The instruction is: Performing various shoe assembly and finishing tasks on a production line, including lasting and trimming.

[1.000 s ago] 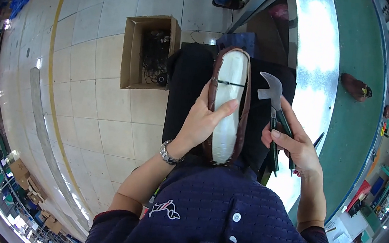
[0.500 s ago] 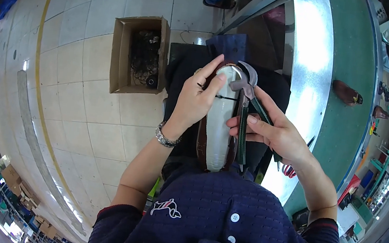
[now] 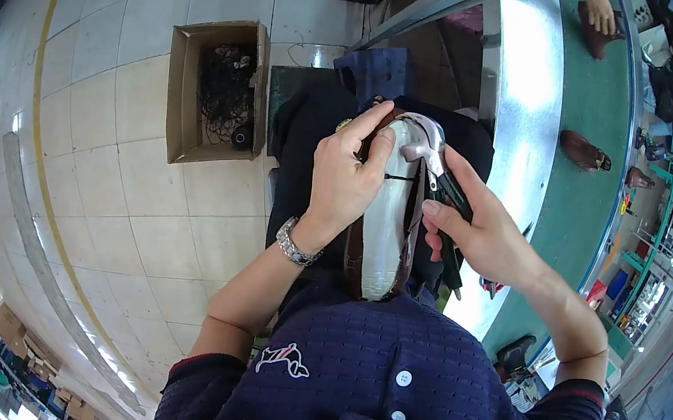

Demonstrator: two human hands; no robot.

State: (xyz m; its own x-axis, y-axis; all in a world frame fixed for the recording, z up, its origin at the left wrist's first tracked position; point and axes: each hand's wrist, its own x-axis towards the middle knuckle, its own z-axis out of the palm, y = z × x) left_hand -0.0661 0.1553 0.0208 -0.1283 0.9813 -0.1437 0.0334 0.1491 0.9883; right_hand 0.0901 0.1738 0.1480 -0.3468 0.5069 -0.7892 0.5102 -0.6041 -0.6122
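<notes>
A brown shoe (image 3: 382,241) lies lengthwise over my lap with its pale, whitish underside up. A short dark strip crosses that underside. My left hand (image 3: 345,177) grips the far end of the shoe, its thumb pressed on the underside and its fingers along the left side. In my right hand (image 3: 487,230) is a pair of lasting pincers (image 3: 428,150) with dark handles, now squeezed close together. Their metal jaws sit at the shoe's far right rim; whether leather is caught between them cannot be made out.
An open cardboard box (image 3: 257,106) holding a dark tangle stands on the tiled floor to the left. On the right runs a green belt (image 3: 508,262) with a metal border, bearing a brown shoe (image 3: 585,151). Another person's hand (image 3: 600,14) touches a brown shoe at the far right.
The pincers' handles have come together, and their jaws have moved onto the shoe's far rim. Another person's hand on a shoe has come into view at the far right.
</notes>
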